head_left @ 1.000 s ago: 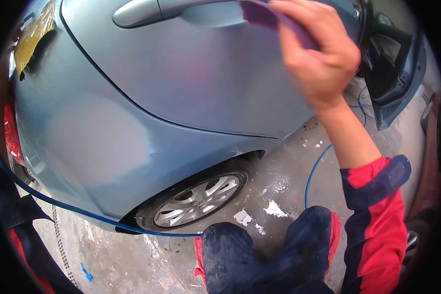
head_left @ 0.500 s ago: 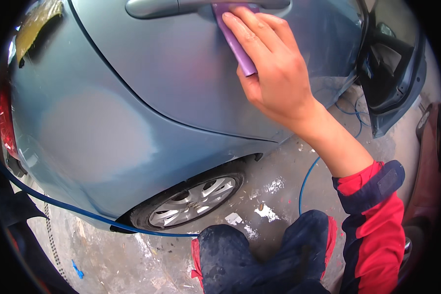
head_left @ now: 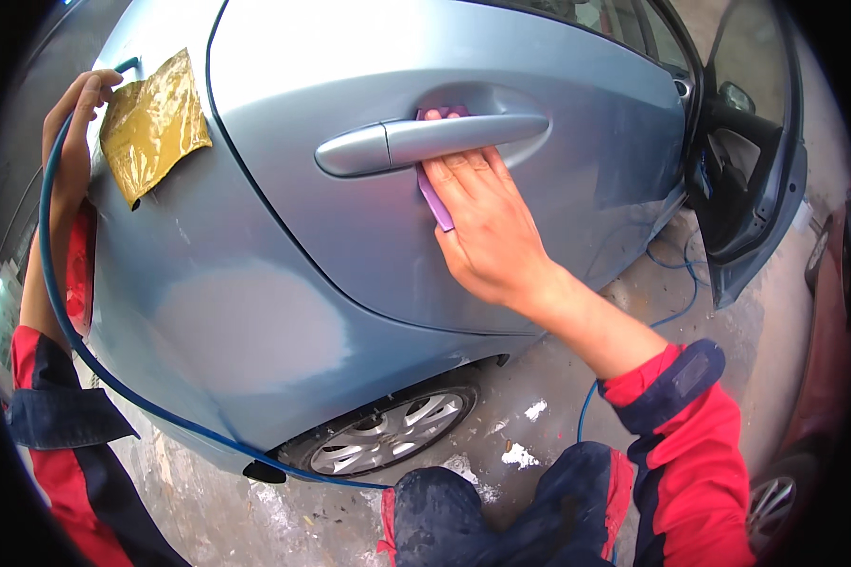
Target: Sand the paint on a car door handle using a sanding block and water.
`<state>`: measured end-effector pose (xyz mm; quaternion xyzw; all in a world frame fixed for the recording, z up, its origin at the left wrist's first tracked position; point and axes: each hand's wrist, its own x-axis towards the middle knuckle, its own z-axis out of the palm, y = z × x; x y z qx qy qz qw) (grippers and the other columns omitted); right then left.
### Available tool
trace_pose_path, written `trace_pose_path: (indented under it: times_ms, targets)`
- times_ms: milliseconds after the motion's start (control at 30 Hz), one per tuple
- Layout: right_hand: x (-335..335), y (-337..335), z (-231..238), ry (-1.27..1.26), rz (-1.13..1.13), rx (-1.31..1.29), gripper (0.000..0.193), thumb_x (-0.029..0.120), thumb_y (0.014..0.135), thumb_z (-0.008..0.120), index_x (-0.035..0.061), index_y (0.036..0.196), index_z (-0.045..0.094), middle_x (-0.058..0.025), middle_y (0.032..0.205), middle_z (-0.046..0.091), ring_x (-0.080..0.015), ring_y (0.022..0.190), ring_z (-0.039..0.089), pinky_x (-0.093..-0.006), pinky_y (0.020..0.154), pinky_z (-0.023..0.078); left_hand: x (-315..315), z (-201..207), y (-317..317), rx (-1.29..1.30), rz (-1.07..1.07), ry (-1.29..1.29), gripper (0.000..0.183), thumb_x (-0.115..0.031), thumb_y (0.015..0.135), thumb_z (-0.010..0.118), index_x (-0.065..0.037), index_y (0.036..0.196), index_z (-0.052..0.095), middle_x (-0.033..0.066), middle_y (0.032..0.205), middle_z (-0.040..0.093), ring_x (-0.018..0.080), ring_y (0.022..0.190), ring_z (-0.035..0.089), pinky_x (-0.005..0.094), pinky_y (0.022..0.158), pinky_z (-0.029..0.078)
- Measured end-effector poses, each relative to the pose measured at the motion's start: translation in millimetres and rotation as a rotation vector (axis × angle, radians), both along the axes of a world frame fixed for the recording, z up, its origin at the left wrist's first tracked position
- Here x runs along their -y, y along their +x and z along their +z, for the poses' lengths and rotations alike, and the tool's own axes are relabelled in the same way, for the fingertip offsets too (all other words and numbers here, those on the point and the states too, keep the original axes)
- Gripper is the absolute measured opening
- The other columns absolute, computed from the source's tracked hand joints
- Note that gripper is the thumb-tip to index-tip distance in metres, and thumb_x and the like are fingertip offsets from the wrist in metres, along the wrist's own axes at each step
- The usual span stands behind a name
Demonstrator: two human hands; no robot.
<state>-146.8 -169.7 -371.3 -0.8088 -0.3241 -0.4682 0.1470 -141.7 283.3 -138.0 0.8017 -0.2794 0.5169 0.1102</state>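
Note:
My right hand [head_left: 490, 217] presses a folded purple abrasive sheet [head_left: 435, 202] to the blue-grey car door. Its fingers pass up behind the door handle [head_left: 463, 138], and their tips show above it with a bit of the sheet. The handle hides the sheet's middle. At the far left, my left hand [head_left: 74, 118] has its fingers curled round a blue hose [head_left: 50, 203], near the hose's end by the car's upper rear. A crinkled yellow-gold sheet [head_left: 156, 128] clings to the body panel beside that hand.
A pale grey sanded patch [head_left: 251, 326] marks the rear panel above the wheel [head_left: 388, 433]. The hose droops across the car's lower side to my knees. An open front door [head_left: 752, 180] juts out at right, and another car [head_left: 813, 350] stands beyond it.
The view has tilted upward, bringing the whole handle and my left hand with the hose into sight. My right hand's fingers now reach further up behind the handle with the purple sheet.

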Motion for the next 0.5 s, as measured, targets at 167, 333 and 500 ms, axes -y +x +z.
trace_pose_path:
  times_ms: [167,333,500]
  targets:
    - [-4,-18,-11,0.001,-0.078,-0.07,0.073,0.009,0.091,0.065,0.0031,0.161,0.046,-0.0177,0.168,0.044,-0.0419,0.159,0.033,-0.0577,0.128,0.029,5,-3,-13,-0.015,-0.016,0.01,0.036,-0.028,0.112,0.05,0.0,0.112,0.072,0.0092,0.108,0.071,0.0201,0.106,0.061,0.033,0.102,0.045]
    - [-9,-8,-3,0.084,-0.051,-0.024,0.076,0.005,0.089,0.063,0.0065,0.163,0.046,-0.0164,0.17,0.041,-0.0415,0.16,0.031,-0.0585,0.13,0.024,10,0,-12,-0.039,-0.047,0.007,0.036,-0.027,0.112,0.05,0.001,0.111,0.072,0.0109,0.107,0.07,0.0214,0.105,0.062,0.0332,0.104,0.046]
    - [-11,-8,-14,0.058,-0.068,-0.092,0.074,0.009,0.091,0.065,0.0069,0.163,0.047,-0.0149,0.17,0.042,-0.0421,0.16,0.031,-0.0605,0.129,0.024,6,-7,-8,-0.004,-0.051,0.016,0.037,-0.027,0.112,0.05,0.003,0.113,0.072,0.0103,0.107,0.071,0.0203,0.107,0.062,0.033,0.103,0.045]
